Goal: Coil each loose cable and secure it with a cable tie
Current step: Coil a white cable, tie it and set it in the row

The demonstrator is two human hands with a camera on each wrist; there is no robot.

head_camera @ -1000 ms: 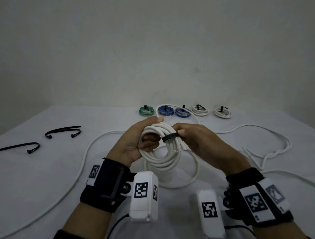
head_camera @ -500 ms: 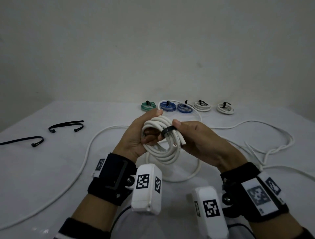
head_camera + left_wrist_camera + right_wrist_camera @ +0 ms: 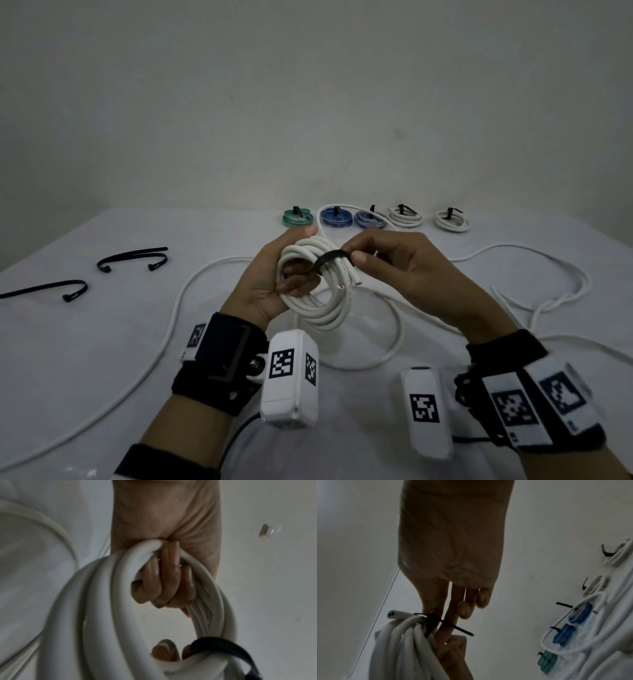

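A white cable coil (image 3: 320, 303) hangs in the air over the table's middle. My left hand (image 3: 274, 281) grips its left side, fingers curled through the loops (image 3: 164, 582). A black cable tie (image 3: 330, 258) wraps over the top of the coil (image 3: 406, 639). My right hand (image 3: 387, 263) pinches the tie (image 3: 431, 622) between thumb and forefinger at the coil's right; its thin tail (image 3: 462, 629) sticks out past the fingers. Two cut cable ends (image 3: 349, 279) poke out just below the tie.
Several tied coils lie in a row at the back: green (image 3: 298, 218), blue (image 3: 336, 216), white (image 3: 452, 221). Loose white cable (image 3: 534, 260) sprawls at right and another (image 3: 161, 342) at left. Spare black ties (image 3: 137, 258) lie at far left.
Both hands have lifted the coil slightly and held it in place. My right hand drew back to the right along the tie, so more of the black band over the coil shows.
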